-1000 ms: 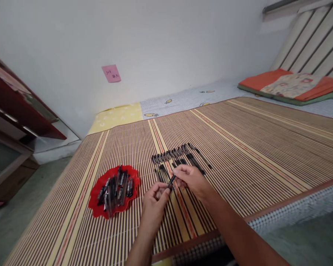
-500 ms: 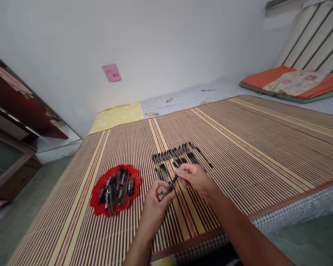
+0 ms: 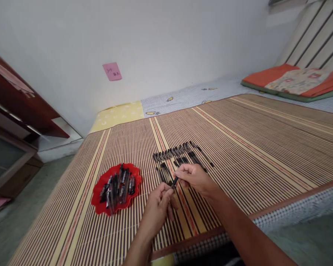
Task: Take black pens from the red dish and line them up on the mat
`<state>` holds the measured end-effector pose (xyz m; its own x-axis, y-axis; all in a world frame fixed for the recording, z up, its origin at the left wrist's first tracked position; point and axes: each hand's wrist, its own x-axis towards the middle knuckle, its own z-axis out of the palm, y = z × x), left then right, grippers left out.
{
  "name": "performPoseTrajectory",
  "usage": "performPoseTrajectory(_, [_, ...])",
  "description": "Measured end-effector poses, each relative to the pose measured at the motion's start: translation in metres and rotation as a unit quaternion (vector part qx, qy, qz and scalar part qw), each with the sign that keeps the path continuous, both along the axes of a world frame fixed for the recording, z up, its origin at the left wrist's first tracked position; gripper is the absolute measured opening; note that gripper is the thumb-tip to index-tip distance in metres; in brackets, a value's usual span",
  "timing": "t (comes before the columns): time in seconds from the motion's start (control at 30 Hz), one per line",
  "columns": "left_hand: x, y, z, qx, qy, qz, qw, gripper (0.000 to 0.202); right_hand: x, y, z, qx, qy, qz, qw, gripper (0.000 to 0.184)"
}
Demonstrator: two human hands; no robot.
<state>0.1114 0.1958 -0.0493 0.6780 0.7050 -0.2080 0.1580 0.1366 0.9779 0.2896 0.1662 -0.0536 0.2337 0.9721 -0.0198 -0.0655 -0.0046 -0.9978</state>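
Observation:
A dark pen (image 3: 174, 182) is held between my two hands above the striped mat. The fingertips of my left hand (image 3: 160, 201) pinch its lower end. On its upper end, my right hand (image 3: 192, 176) grips with thumb and forefinger. Just beyond my hands lies a row of black pen caps (image 3: 170, 152) on the mat, with several dark pen pieces (image 3: 162, 173) on the near side of it. One long pen (image 3: 205, 156) rests slanted at the row's right end. To the left, a red scalloped dish (image 3: 98, 207) holds several dark pens and pen parts (image 3: 118, 186).
The brown-striped mat (image 3: 238, 147) covers a bed with a checked sheet. A folded orange and floral quilt (image 3: 296, 81) lies at the far right. Behind is a white wall with a pink note (image 3: 112, 71). The mat's bound front edge (image 3: 288, 199) runs near my right arm.
My left fingers have shifted along the pen and now pinch it closer to the right hand, so less of it shows. The right hand has hardly moved.

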Motion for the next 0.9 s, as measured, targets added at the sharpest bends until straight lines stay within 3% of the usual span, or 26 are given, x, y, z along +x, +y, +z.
performPoseTrajectory(0.07, [-0.002, 0.0, 0.0, -0.061, -0.017, -0.036, 0.997, 0.033, 0.002, -0.001, 0.0, 0.006, -0.001, 0.012, 1.0, 0.03])
performPoseTrajectory(0.17, [-0.003, 0.001, 0.001, -0.135, -0.055, -0.043, 0.988, 0.035, 0.004, -0.002, 0.001, 0.013, 0.008, 0.023, 1.0, 0.032])
performPoseTrajectory(0.37, [-0.002, 0.0, -0.001, -0.145, -0.078, -0.086, 0.983, 0.027, 0.004, 0.001, 0.0, 0.011, 0.048, -0.023, 0.999, 0.032])
performPoseTrajectory(0.53, [-0.003, -0.001, 0.001, -0.157, -0.081, -0.084, 0.981, 0.032, 0.01, 0.004, -0.004, 0.034, 0.211, -0.112, 0.97, 0.033])
performPoseTrajectory(0.63, [-0.003, 0.0, 0.003, -0.148, -0.084, -0.057, 0.984, 0.033, 0.008, 0.003, -0.002, 0.014, 0.255, -0.056, 0.965, 0.031])
performPoseTrajectory(0.77, [-0.003, 0.0, 0.004, -0.138, -0.084, -0.042, 0.986, 0.032, -0.002, 0.0, 0.0, -0.024, 0.184, 0.046, 0.982, 0.032])
performPoseTrajectory(0.9, [-0.003, 0.0, 0.003, -0.138, -0.078, -0.046, 0.986, 0.032, -0.005, 0.001, 0.0, -0.011, 0.151, 0.037, 0.988, 0.034])
